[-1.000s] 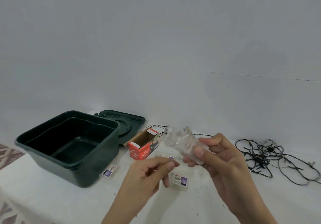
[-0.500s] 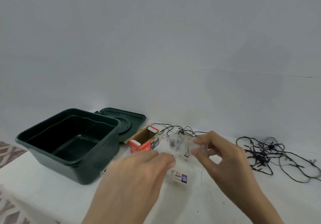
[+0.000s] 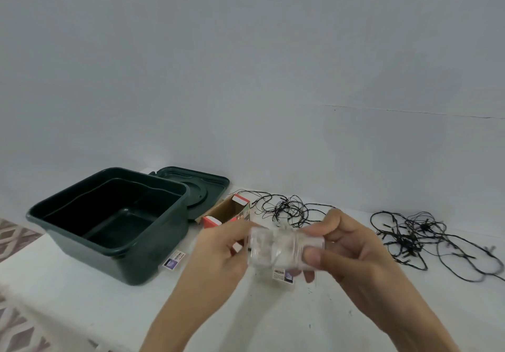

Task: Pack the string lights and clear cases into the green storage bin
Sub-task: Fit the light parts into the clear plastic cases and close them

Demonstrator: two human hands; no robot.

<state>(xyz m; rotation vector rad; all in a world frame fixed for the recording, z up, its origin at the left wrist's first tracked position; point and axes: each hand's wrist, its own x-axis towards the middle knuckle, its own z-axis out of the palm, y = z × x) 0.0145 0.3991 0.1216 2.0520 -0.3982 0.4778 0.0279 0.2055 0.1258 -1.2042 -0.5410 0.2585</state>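
A clear case (image 3: 278, 250) with pale lights inside is held in the air between both hands, above the white table. My left hand (image 3: 218, 253) grips its left end and my right hand (image 3: 352, 250) grips its right end, thumb on the front. The green storage bin (image 3: 109, 223) stands open and empty at the left. One tangle of black string lights (image 3: 284, 209) lies behind the case, a larger tangle (image 3: 418, 239) at the right.
The bin's green lid (image 3: 202, 187) lies flat behind the bin. A red and brown cardboard box (image 3: 226, 212) lies open beside it. Small labelled packets lie on the table by the bin (image 3: 174, 260) and under the case (image 3: 282, 275). Patterned floor shows at the left.
My left hand came in from below and took hold of the case's left end. My right hand turned the case level and lowered it; both hands now hold it.
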